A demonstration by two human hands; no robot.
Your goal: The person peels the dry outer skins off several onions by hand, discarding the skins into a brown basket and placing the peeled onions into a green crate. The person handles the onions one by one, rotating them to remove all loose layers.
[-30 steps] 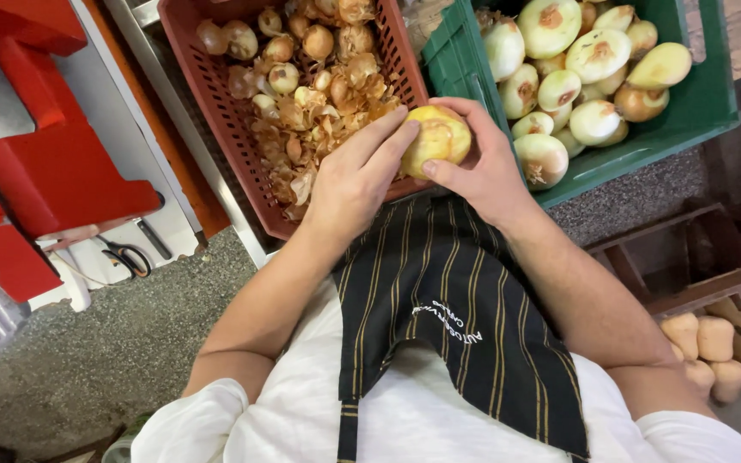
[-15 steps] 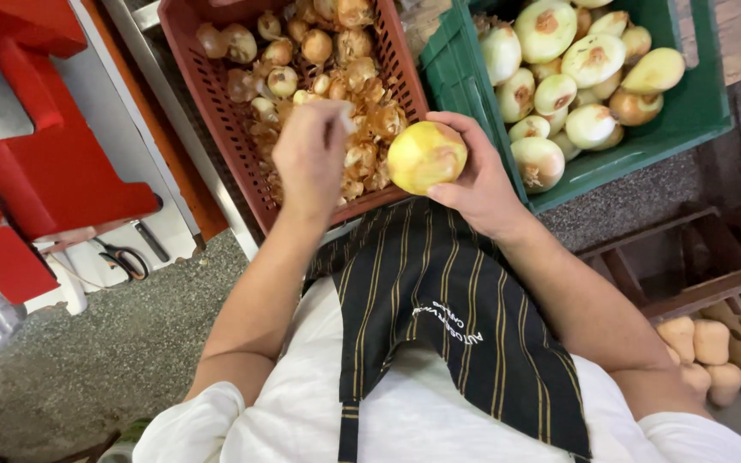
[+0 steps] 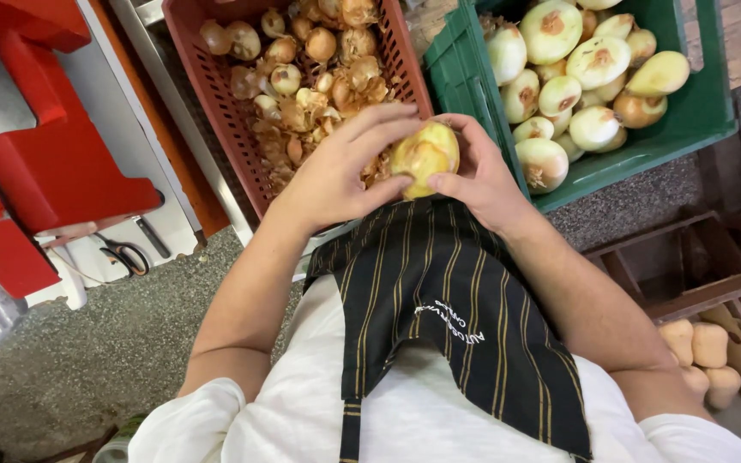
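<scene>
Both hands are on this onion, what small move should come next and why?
Probably strip the loose skin with the left hand while the right hand steadies the onion: brown skin patches show, and the red crate below holds peelings.

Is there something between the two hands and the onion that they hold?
No. The left hand and the right hand both touch the onion directly, above the near edge of the red crate; nothing visible lies between.

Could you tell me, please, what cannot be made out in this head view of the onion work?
- Far side of the onion: covered by both hands, left hand, right hand.
- Red crate and green crate: cut off by the top edge.
- Pale lumps in wooden box: kind unclear.
</scene>
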